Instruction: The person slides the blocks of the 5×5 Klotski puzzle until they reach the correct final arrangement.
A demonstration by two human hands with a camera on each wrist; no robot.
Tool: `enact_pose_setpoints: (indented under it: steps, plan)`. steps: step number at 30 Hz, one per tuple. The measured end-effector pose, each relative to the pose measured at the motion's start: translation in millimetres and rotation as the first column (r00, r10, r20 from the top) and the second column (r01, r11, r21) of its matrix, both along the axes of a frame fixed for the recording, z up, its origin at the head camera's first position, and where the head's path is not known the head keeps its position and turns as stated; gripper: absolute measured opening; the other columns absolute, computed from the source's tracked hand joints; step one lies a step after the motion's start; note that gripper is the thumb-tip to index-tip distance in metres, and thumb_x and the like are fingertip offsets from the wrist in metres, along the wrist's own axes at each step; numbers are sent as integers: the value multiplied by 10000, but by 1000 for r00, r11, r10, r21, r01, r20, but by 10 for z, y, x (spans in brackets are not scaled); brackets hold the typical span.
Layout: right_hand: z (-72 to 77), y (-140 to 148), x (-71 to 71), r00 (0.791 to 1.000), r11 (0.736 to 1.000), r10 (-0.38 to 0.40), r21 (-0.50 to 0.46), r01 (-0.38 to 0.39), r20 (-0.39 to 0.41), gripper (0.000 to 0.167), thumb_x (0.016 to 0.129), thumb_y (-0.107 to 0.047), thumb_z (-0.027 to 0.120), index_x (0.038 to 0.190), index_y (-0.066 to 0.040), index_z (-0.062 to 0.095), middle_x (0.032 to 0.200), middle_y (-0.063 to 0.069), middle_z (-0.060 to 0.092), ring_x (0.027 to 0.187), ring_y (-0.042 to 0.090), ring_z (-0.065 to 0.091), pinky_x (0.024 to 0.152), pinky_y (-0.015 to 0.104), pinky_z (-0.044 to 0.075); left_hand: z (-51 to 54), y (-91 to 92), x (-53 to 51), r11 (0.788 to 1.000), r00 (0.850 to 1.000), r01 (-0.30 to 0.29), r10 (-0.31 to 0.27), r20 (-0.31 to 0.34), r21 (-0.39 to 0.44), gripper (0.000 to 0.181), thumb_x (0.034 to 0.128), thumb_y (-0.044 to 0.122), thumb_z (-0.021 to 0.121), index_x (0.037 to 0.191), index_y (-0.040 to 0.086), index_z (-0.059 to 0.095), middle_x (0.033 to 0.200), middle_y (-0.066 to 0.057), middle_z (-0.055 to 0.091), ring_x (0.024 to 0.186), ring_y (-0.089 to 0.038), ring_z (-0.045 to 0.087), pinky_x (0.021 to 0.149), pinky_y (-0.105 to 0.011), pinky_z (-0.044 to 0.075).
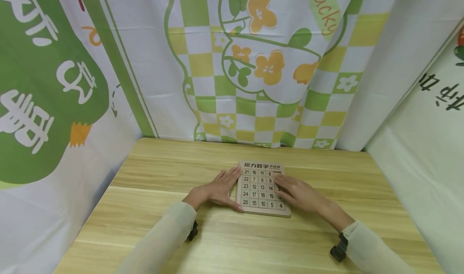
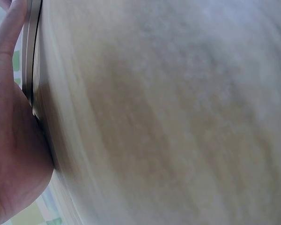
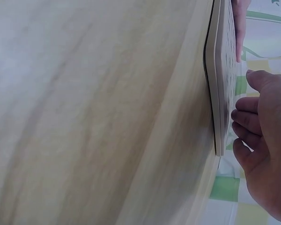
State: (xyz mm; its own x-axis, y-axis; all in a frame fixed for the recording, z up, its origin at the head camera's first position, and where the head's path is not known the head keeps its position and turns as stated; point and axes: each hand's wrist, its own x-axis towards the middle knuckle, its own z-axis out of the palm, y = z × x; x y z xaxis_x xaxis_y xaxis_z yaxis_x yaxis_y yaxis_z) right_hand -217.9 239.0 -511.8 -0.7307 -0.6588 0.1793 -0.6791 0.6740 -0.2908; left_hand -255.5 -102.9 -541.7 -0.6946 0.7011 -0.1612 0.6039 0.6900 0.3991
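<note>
A wooden number board (image 1: 266, 210) with rows of numbered square tiles lies flat on the wooden table. Along its left edge the left hand (image 1: 221, 189) rests with fingers spread, fingertips at the upper left side and thumb at the lower left corner. Over the right side of the board is the right hand (image 1: 299, 191), its fingers extended above the right column of tiles and partly hiding it. In the right wrist view the fingers of the right hand (image 3: 267, 136) are slightly bent beside the face of the board (image 3: 219, 84); contact with a tile cannot be made out.
The wooden table (image 1: 152, 173) extends around the board. A patterned curtain (image 1: 203, 64) hangs behind its back edge, with printed cloth (image 1: 417, 145) on the right side and more cloth on the left. Dark devices are strapped at both wrists.
</note>
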Motion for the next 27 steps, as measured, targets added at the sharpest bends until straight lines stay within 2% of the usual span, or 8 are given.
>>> enact_pose_setpoints:
  steps: [8, 19, 27]
  plan:
    - [57, 93, 151, 1000, 999, -17, 30, 16, 15, 535, 1072, -279, 641, 1502, 26, 552, 1555, 237, 532, 1414, 441, 534, 1171, 611, 431, 20, 0, -2, 1000, 1000, -1, 1, -10, -3, 1360, 827, 739, 759, 1700, 68, -40, 1779, -132, -72, 1648, -299, -36, 1328, -526, -24]
    - [89, 202, 373, 1000, 998, -5, 58, 5, -5, 500, 1070, -292, 644, 1477, -5, 594, 1528, 219, 566, 1385, 417, 572, 1141, 595, 465, -13, 4, 9, 1000, 1000, -9, 9, -8, -7, 1371, 819, 752, 755, 1701, 82, -54, 1777, -102, -96, 1643, -260, -66, 1326, -507, -48]
    - [103, 225, 545, 1000, 998, 16, 69, -16, -4, 537, 1080, -360, 615, 1502, -30, 577, 1549, 199, 551, 1401, 404, 557, 1141, 587, 468, 16, 4, 26, 1000, 1000, -10, 10, -10, -17, 1363, 823, 747, 754, 1701, 82, -49, 1775, -99, -102, 1641, -255, -74, 1324, -502, -48]
